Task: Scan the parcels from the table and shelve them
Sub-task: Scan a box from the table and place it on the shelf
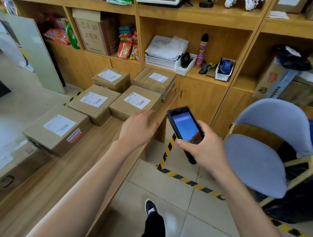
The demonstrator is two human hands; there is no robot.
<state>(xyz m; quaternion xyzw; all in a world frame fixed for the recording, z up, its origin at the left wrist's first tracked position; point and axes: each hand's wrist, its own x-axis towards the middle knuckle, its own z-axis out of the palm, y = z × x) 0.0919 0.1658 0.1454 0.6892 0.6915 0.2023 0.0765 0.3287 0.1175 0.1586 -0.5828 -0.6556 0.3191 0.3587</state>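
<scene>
Left hand [139,127] is reaching, fingers loose and empty, toward nearest box [135,103]; right hand [205,148] is gripping scanner [185,129]. Cardboard looks stiff, probably light; I am planning to grip opposite side edges.

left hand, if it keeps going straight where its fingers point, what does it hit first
Most likely the nearest parcel: the left hand reaches toward its front edge, fingertips about at it. Whether they already touch is unclear from this view.
</scene>
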